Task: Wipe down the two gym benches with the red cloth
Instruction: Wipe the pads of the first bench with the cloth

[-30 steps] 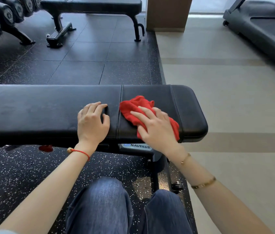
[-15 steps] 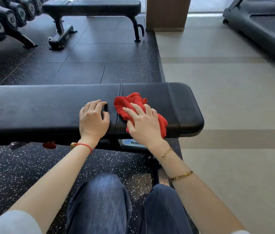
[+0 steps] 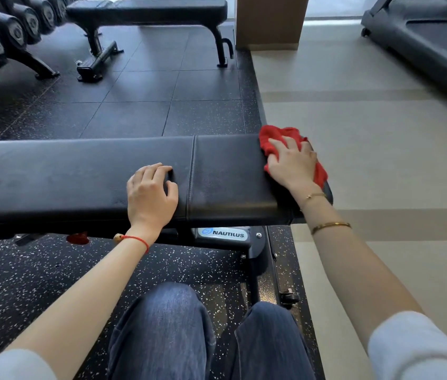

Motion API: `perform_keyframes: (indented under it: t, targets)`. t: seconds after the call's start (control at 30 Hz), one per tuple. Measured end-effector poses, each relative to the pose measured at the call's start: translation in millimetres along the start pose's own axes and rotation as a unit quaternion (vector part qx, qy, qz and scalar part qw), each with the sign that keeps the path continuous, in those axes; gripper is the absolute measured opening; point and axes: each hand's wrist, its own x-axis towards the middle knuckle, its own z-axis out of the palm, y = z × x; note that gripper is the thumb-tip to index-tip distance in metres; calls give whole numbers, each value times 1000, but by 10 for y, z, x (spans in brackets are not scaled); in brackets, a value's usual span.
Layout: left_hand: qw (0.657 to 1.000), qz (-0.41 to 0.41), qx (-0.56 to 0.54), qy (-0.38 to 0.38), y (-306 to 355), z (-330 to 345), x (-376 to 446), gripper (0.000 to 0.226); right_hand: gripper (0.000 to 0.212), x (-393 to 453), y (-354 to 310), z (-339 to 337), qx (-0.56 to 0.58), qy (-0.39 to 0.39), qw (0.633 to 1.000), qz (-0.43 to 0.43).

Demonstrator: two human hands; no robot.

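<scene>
A black padded gym bench (image 3: 79,174) runs across the view in front of my knees. My right hand (image 3: 291,161) presses the red cloth (image 3: 267,135) flat on the bench's right end, fingers spread over it; the cloth bunches out beyond my fingers and past my palm at the pad's edge. My left hand (image 3: 149,194) rests palm down on the pad just left of the seam, fingers curled, holding nothing. A second black bench (image 3: 148,8) stands farther back on the dark rubber floor.
A rack of dumbbells (image 3: 3,31) lines the far left. A brown pillar (image 3: 270,20) stands behind the second bench. A treadmill (image 3: 430,37) sits at the far right on the beige floor. My knees in blue jeans (image 3: 162,325) are below the bench.
My right hand slid the red cloth from beside the seam rightward to the bench's right end. My left hand stayed where it was on the pad.
</scene>
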Motion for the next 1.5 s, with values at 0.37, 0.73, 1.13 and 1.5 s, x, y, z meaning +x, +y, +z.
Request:
perform_keyframes:
  t: [0.37, 0.73, 1.13, 1.5]
  targets:
    - [1000, 10, 4, -7, -44, -9, -3, 34, 46, -355, 85, 92, 13, 28, 989, -148]
    - [1000, -1, 15, -8, 1, -23, 12, 34, 46, 466, -766, 248, -12, -38, 989, -141]
    - [1000, 1, 14, -7, -47, -4, 22, 38, 47, -502, -570, 191, 48, -32, 947, -316]
    - [1000, -2, 14, -15, -4, -32, 13, 43, 46, -580, -1203, 276, 19, -30, 966, -258]
